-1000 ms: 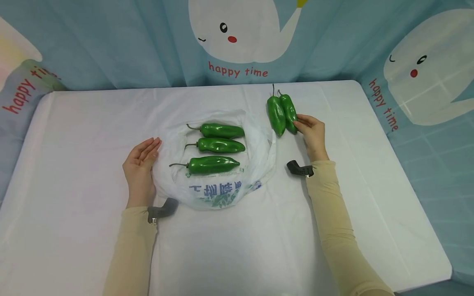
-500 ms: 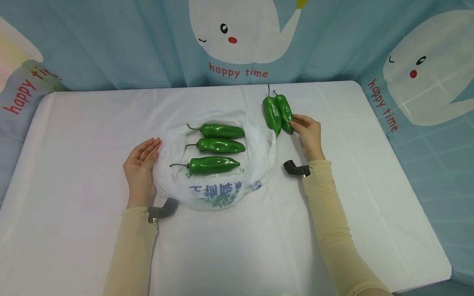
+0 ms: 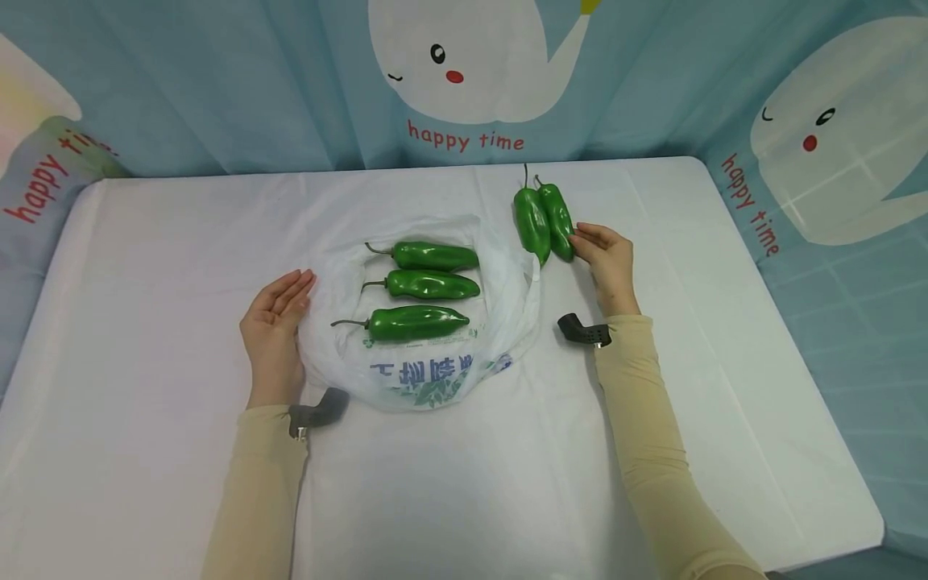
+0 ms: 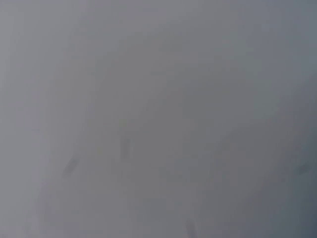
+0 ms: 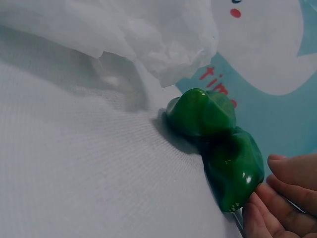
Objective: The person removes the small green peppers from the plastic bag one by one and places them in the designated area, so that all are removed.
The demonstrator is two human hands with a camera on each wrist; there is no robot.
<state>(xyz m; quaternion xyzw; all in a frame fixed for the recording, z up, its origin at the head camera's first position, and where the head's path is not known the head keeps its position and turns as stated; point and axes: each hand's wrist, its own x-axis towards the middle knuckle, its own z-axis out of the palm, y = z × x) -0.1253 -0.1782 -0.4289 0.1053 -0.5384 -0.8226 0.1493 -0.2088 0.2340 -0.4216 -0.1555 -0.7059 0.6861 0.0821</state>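
Hands well apart. Left hand [image 3: 275, 330] at the left edge of a white plastic bag [image 3: 511, 306], fingers extended, nothing clasped; contact with film impossible to tell, left wrist view only pale blur. Judged risk: bag sliding or bunching for lack of a firm hold on this side.

Farther out, inside the bag's crumpled rim: near pepper [image 3: 418, 323], middle pepper [image 3: 432, 284], far pepper [image 3: 435, 256], all green, stems leftward. Apt to roll with any tug on thin film.

Off to the right, right hand [image 3: 607, 262], fingertips against the right side of outer pepper [image 3: 558, 221], not wrapped round. Could lose purchase on glossy, rounded skin, given touch from one side only. Inner pepper [image 3: 532, 217] snug alongside, tip right at the bag's edge; under a leftward shove, might pivot or ruck up film.

Around, nearest first: tan sleeves [image 3: 250, 483]; left wrist camera [image 3: 326, 407], close by the bag, possible snag; right wrist camera [image 3: 583, 330]; white table [image 3: 464, 499]. Main obstacle: raised rim between outside pair and peppers within. Beyond the table's far edge, blue curtain [image 3: 275, 97], close behind the pair's stems.
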